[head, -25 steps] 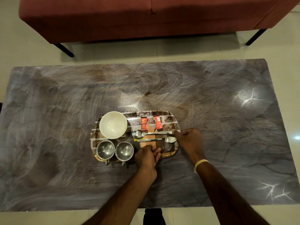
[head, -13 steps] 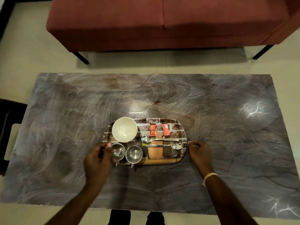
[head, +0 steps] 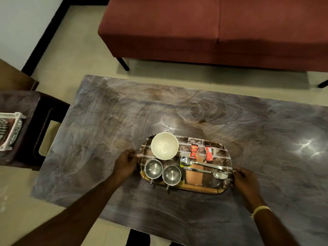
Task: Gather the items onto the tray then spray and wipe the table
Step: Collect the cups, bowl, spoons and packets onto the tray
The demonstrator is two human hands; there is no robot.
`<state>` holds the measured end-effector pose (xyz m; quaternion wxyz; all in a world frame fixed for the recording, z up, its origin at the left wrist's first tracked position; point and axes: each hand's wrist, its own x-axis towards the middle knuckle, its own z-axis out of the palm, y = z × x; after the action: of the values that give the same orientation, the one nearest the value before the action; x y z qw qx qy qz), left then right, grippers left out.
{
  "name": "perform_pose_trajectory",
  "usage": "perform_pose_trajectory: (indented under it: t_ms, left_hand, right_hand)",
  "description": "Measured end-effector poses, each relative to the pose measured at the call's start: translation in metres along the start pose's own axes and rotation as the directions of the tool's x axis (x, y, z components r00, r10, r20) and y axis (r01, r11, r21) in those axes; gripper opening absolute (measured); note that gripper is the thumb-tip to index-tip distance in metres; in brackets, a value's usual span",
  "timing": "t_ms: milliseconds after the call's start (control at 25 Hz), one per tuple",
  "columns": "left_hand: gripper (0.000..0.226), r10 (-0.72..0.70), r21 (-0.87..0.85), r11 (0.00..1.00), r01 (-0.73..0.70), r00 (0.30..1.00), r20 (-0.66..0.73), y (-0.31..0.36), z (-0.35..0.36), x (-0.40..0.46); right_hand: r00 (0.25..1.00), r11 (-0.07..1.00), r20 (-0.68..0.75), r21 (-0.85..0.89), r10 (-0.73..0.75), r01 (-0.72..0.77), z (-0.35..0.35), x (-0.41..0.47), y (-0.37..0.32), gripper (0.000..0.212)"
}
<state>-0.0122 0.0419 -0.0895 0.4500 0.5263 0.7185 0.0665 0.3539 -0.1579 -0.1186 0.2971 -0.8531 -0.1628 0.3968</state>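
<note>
**Now: both hands on the tray ends, all items loaded**

Tray (head: 222, 189): oval, printed pattern, sits on the grey marbled table (head: 110, 125), toward the near edge and about mid-width.

Left hand (head: 125, 164): at the tray's left end, fingers curled round the rim; the grip grasps the tray there.

Right hand (head: 244, 180): at the tray's right end, fingers curled onto the rim, grasping the tray. Pale band on that wrist (head: 261, 209).

On the tray:
- White bowl (head: 164, 146), upright, far-left corner.
- Two steel cups, side by side along the near-left edge: the left cup (head: 153, 169), the right cup (head: 171, 174), touching or nearly so. Small handles stick out over the near rim.
- Two red sachets, standing apart at the far side: left sachet (head: 193, 152), right sachet (head: 208, 153).
- Two spoons, lying lengthwise, heads at opposite ends: far spoon (head: 186, 161) with bowl to the left, near spoon (head: 220, 174) with bowl to the right. Handles run close alongside each other.

Table surface shows swirled streak marks and two bright light reflections.

Surroundings: dark red sofa (head: 213, 27) beyond the table on a pale tiled floor. To the left, a dark side stand carrying a white basket (head: 12, 132), contents unclear.
</note>
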Motion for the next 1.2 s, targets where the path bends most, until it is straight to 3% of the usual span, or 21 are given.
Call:
perform_pose_trajectory:
  t_ms: [360, 640, 840, 1200]
  left_hand:
    - [0.021, 0.076, -0.008, 0.997, -0.075, 0.996, 0.044, 0.012, 0.009, 0.013]
    - [0.013, 0.029, -0.126, 0.992, -0.023, 0.999, 0.044, 0.001, 0.01, 0.014]
    - [0.014, -0.024, -0.215, 0.976, 0.028, 0.999, 0.021, -0.022, 0.003, 0.005]
    - [0.016, -0.121, -0.377, 0.921, 0.103, 0.992, -0.026, -0.064, -0.025, -0.004]
  right_hand:
    - [0.987, 0.96, -0.018, 0.234, 0.163, -0.154, 0.004, 0.004, -0.014, 0.021]
    - [0.988, 0.981, -0.044, 0.135, 0.147, -0.14, 0.006, 0.005, -0.017, 0.014]
    - [0.995, 0.984, -0.048, 0.155, 0.093, -0.084, 0.015, 0.006, -0.038, 0.019]
    - [0.999, 0.999, 0.039, 0.032, 0.017, -0.018, 0.058, 0.014, -0.079, 0.019]
